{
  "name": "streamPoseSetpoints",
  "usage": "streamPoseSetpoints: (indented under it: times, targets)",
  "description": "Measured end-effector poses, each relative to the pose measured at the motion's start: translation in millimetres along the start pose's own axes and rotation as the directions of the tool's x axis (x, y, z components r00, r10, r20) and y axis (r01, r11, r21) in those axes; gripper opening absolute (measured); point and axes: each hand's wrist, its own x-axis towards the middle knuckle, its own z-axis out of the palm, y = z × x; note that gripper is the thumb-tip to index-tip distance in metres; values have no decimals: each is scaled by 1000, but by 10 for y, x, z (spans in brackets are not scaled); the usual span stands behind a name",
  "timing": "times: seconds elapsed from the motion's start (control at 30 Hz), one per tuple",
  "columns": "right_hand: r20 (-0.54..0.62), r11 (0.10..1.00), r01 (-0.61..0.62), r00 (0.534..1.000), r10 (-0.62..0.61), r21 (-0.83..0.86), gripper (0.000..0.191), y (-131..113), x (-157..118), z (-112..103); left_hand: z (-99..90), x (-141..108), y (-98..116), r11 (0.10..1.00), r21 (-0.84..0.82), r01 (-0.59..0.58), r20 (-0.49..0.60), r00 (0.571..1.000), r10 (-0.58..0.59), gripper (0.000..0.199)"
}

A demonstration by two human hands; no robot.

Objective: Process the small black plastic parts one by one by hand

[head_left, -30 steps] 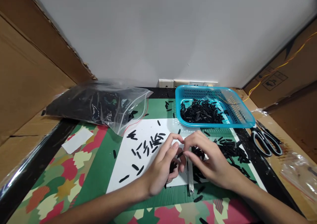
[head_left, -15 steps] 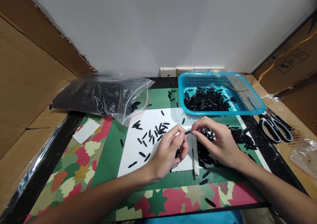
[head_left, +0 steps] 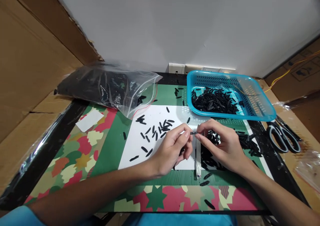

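Note:
Between my two hands is a small, slim black piece (head_left: 194,133), pinched at one end by my left hand (head_left: 176,147) and at the other by my right hand (head_left: 221,142). More black seems to show inside the curled lower fingers of my left hand, partly hidden. Below my right hand lies a dark pile of similar pieces (head_left: 210,161), with something shiny among them. A narrow whitish strip (head_left: 198,162) runs beside that pile. Many loose black pieces (head_left: 160,130) are scattered over the white sheet (head_left: 132,146) left of my hands.
A blue plastic basket (head_left: 231,116) holding black pieces stands at the back right. A clear zip bag (head_left: 110,89) full of dark contents lies at the back left. Scissors (head_left: 282,137) rest at the right edge. Cardboard (head_left: 30,52) walls the left side; sockets (head_left: 176,68) sit behind.
The view has shifted slightly, so the scene appears moved a little. Both hands keep their pinch on the black piece, which now seems turned a little and shows a shinier face.

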Motion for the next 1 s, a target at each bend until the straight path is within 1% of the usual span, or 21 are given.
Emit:
streamPoseSetpoints:
  times: [0.13, 0.3, 0.47, 0.63, 0.73, 0.83, 1.0]
  targets:
    - [9, 1000, 19, 1000, -19, -5, 8, -5, -18, 5, 7, -19, -16, 1000, 17, -19, -31, 999, 19, 38]
    - [7, 1000, 23, 1000, -23, -14, 8, 9, -21, 12, 9, -33, -18, 999, 34, -29, -12, 999, 30, 38]
    - [-3, 1000, 27, 1000, -27, 0, 8, -4, 2, 12, 5, -26, 5, 1000, 21, -4, -25, 1000, 4, 39]
    - [10, 1000, 23, 1000, -23, 9, 8, 9, 18, 21, -4, -24, 17, 999, 22, 25, -27, 999, -24, 39]
    - [-33, 998, 35, 999, -34, 48, 10, 32, 23, 44, -16, -33, 5, 1000, 18, 26, -13, 1000, -26, 38]
    - [-86, 992, 54, 995, -45, 113, 14, 35, 33, 74, -32, -43, -4, 998, 31, 53, 2, 999, -53, 37]
    - [-137, 980, 53, 990, -27, 193, 18, -5, 52, 101, -54, -47, -7, 998, 12, 66, 24, 998, -66, 37]
